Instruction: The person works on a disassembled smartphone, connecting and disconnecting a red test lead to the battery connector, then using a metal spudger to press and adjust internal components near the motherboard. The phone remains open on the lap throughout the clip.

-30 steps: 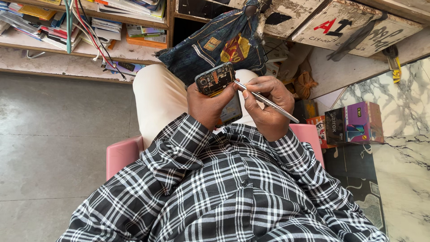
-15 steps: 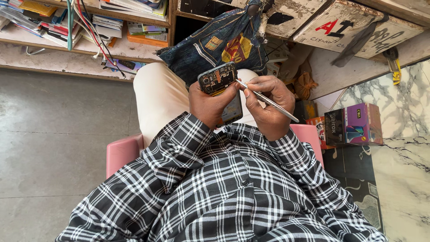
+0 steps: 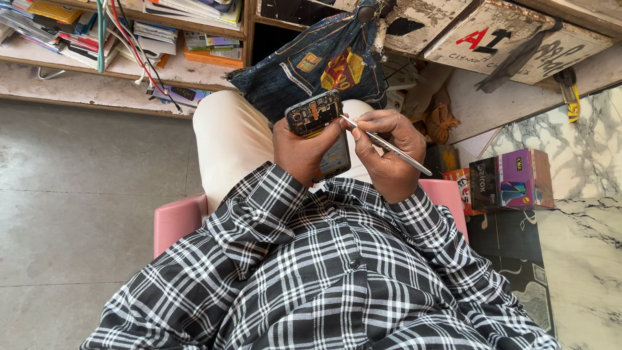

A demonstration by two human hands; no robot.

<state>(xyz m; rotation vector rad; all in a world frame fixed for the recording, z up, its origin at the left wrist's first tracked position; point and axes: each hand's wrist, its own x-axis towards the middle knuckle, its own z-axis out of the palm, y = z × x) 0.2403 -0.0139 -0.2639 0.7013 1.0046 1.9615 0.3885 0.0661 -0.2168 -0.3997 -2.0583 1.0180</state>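
Observation:
My left hand (image 3: 301,152) grips an opened smartphone (image 3: 317,123) with its back cover off, so the circuit board and dark battery show. My right hand (image 3: 385,152) holds thin metal tweezers (image 3: 389,146), their tip touching the phone's upper right edge. Both hands hover over my lap; I wear cream trousers (image 3: 227,142) and a black-and-white checked shirt (image 3: 324,279).
I sit on a pink plastic stool (image 3: 175,223). A denim bag (image 3: 317,65) hangs ahead of my knees. Shelves with books and cables (image 3: 129,32) stand at top left. Small product boxes (image 3: 512,178) lie by a marble counter (image 3: 583,259) on the right. Wooden painted boards (image 3: 499,32) lean at top right.
The view has shifted slightly; both hands stay on the phone, with the tweezers tip still at its upper edge.

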